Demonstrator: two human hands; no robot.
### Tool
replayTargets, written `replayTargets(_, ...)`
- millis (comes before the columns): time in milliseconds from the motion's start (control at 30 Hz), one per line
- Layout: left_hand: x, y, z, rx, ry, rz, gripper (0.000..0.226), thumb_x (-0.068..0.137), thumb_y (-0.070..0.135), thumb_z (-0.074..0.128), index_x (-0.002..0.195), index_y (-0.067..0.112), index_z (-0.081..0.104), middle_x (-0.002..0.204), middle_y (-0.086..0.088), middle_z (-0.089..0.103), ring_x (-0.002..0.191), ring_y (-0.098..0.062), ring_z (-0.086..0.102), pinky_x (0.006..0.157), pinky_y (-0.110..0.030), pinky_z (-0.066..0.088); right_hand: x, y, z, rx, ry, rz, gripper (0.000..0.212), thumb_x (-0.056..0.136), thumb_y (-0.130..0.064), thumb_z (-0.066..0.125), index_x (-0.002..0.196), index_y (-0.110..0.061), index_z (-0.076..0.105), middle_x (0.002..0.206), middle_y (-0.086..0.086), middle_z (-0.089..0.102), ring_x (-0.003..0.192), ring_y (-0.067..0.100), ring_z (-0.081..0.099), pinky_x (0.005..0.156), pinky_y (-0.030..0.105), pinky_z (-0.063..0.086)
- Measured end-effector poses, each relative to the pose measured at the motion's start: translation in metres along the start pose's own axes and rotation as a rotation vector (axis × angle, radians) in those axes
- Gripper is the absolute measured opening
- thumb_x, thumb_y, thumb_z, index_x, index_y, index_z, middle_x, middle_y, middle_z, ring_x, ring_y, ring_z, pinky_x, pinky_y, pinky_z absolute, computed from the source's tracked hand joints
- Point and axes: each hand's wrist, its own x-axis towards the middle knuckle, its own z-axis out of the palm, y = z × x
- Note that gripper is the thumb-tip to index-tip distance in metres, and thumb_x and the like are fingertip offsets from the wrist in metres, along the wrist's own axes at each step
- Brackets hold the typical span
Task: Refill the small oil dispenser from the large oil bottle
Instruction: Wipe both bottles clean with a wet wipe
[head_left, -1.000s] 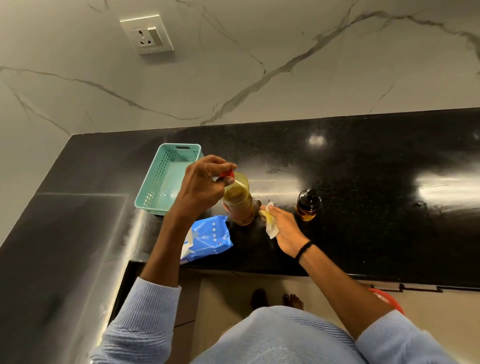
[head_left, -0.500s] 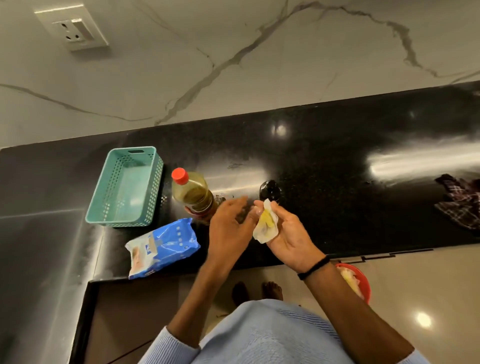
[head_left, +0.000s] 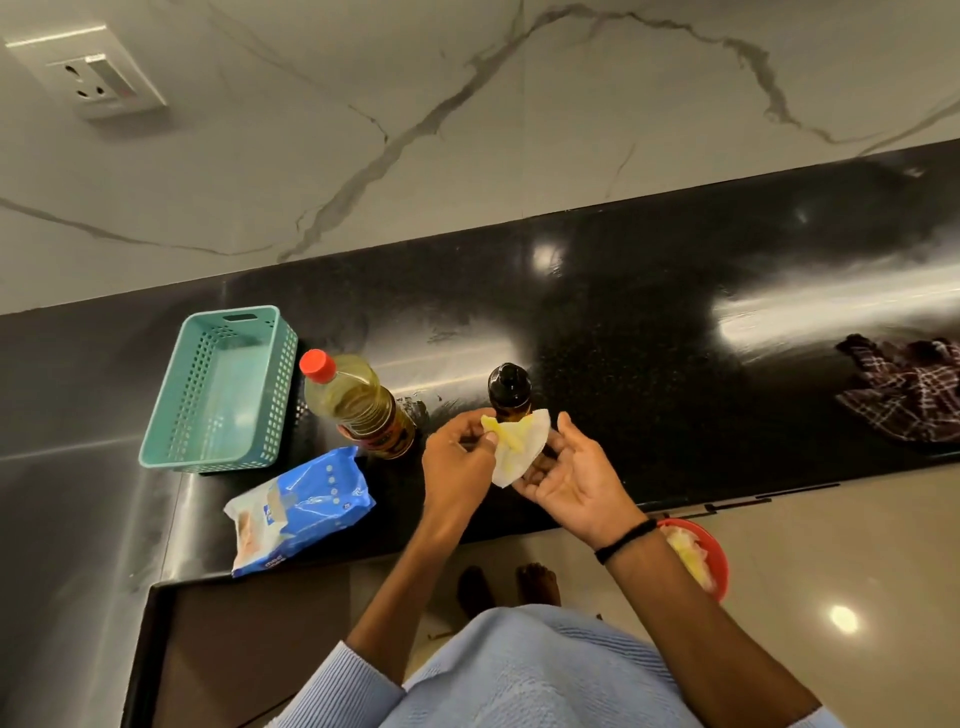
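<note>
Currently we note large oil bottle (head_left: 358, 405) capped, upright on counter (head_left: 675, 364); small oil dispenser (head_left: 509, 389) nearby. L hand (head_left: 457, 462) pinches oily tissue (head_left: 514, 449); R hand (head_left: 571, 478) spread beneath. We judge bottle heavy, prob. slick: grip mid-body.

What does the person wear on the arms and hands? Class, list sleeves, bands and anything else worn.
Both arms wear light blue ribbed knit sleeves, the left sleeve and the right sleeve ending well above the wrists. The left hand and the right hand are bare: no gloves, no rings that show. A thin black band circles the right wrist.
</note>
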Motion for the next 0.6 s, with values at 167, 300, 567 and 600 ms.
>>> replayTargets(167,0.011,-0.003,0.005,0.012,-0.01,0.007,0.032,0.088,0.006,0.067,0.118,0.019,0.07,0.099,0.004,0.071,0.094,-0.009,0.068,0.086,-0.037,0.06,0.003,0.0,0.0,-0.128,-0.036,-0.1,0.037,0.091,-0.005,0.063,0.128,-0.001,0.06,0.12,0.019,0.068,0.11,0.029,0.068,0.088,0.038,0.059)
replayTargets(300,0.027,0.009,0.005,0.262,0.055,0.101,0.039,0.092,0.023,0.066,0.13,0.019,0.061,0.113,0.003,0.066,0.098,-0.007,0.063,0.089,-0.03,0.055,0.016,-0.016,0.003,-0.387,0.214,-0.499,0.014,0.095,-0.007,0.061,0.097,-0.016,0.072,0.097,0.012,0.075,0.095,0.024,0.071,0.083,0.042,0.059)
replayTargets(567,0.065,0.04,0.026,0.652,0.037,0.287,0.03,0.095,0.031,0.065,0.122,0.018,0.07,0.11,-0.004,0.065,0.097,-0.018,0.065,0.078,-0.022,0.044,0.041,-0.034,0.022,-1.09,0.385,-0.882,0.032,0.1,-0.035,0.05,0.123,-0.026,0.068,0.105,-0.006,0.072,0.096,0.015,0.066,0.084,0.034,0.054)
replayTargets(600,0.068,0.039,0.028,0.696,0.036,0.305,0.024,0.095,0.027,0.065,0.114,0.015,0.074,0.103,-0.005,0.067,0.092,-0.02,0.066,0.075,-0.023,0.045,0.044,-0.03,0.023,-1.128,0.32,-0.84,0.037,0.101,-0.039,0.047,0.131,-0.027,0.063,0.115,-0.003,0.071,0.104,0.016,0.066,0.089,0.035,0.053)
